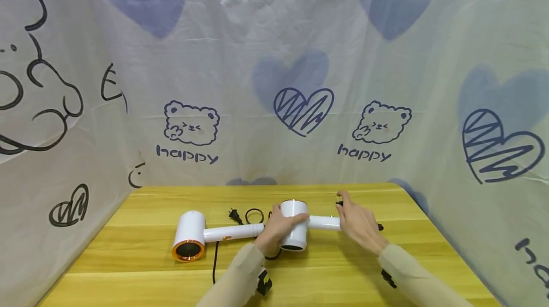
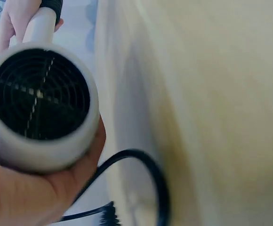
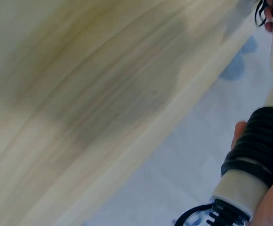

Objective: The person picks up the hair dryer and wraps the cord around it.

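A white hair dryer (image 1: pixel 294 208) is held up between both hands above the wooden table. My left hand (image 1: pixel 278 230) grips its barrel, thumb across the front. In the left wrist view the barrel's dark round grille (image 2: pixel 40 94) faces the camera. My right hand (image 1: pixel 360 223) holds the far end of the handle (image 1: pixel 324 222). Black cord (image 3: pixel 261 141) is wound in several tight turns round that handle in the right wrist view, with fingers behind it. A second white hair dryer (image 1: pixel 190 226) with an orange ring lies to the left, its handle reaching toward my left hand.
The yellow wood-grain table (image 1: pixel 128 259) is enclosed by a printed white cloth (image 1: pixel 244 154) at the back and sides. A black two-pin plug (image 1: pixel 234 216) and a loop of cord (image 1: pixel 255 210) lie behind the second dryer. Another cord (image 1: pixel 215 261) runs toward the front.
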